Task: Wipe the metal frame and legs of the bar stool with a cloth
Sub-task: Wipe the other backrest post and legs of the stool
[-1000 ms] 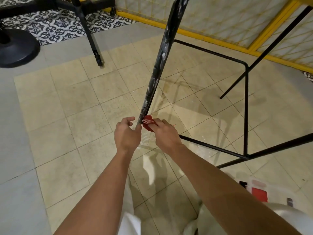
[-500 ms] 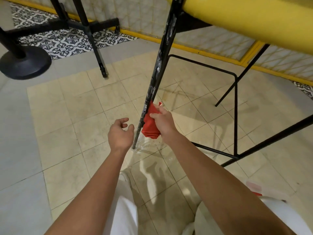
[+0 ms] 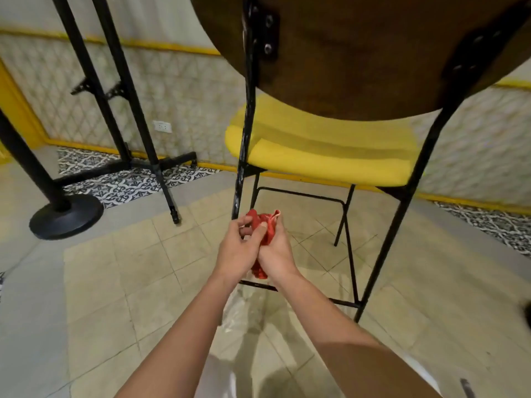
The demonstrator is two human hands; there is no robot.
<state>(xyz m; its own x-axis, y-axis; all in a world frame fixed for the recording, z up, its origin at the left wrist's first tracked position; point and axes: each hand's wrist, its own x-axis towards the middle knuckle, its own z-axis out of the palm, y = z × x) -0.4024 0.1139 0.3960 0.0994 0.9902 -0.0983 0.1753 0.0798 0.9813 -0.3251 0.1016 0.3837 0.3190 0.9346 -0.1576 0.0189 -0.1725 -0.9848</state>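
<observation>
Bar stool (image 3: 359, 53) of black metal and round brown wood fills the head view from 12 to 2 o'clock, seen from beneath. Its scuffed black metal leg (image 3: 244, 145) drops from a bolted bracket to the middle of the frame. Just right of that leg's foot, a crumpled red cloth (image 3: 265, 225) sits bunched between both hands. Whether it touches the metal cannot be told.

The left hand (image 3: 237, 251) pinches the upper folds with thumb and curled fingers. The right hand (image 3: 277, 251) wraps the rest, and a tail hangs below the wrists. The two-handed hold suggests the person is regathering the cloth for a fresh face rather than rubbing.

A thin black crossbar (image 3: 316, 296) runs towards 5 o'clock under the forearms. A second slanting black leg (image 3: 382, 259) stands at 3 o'clock, both probably yet to be wiped. A yellow cushioned seat (image 3: 330, 156) shows behind, and a black round pedestal base (image 3: 66, 216) rests on the beige tiled floor (image 3: 115, 282) at 9 o'clock.
</observation>
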